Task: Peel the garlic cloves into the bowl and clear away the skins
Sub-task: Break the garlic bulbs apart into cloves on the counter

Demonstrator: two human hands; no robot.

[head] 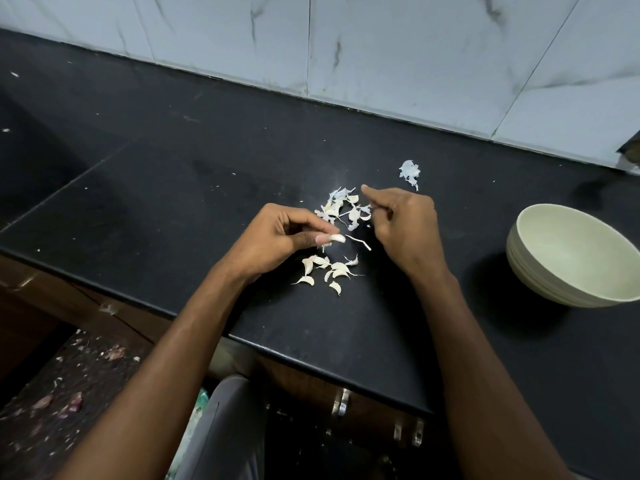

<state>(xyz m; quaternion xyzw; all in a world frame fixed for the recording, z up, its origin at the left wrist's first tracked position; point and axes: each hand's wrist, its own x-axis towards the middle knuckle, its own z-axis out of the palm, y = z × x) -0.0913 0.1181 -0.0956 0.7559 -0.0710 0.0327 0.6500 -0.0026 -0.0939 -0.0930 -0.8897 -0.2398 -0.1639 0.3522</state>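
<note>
Head: clove [337, 238] in left-hand [277, 237] pinch.

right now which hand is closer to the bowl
The right hand. It hangs over the counter just left of the pale green bowl, with bare black counter between them. The left hand is farther left still, pinching a garlic clove.

Dim, even indoor light, soft shadow beside the bowl [575, 254], faint sheen on the dark counter [173, 188], wide-angle bending at edges
</note>
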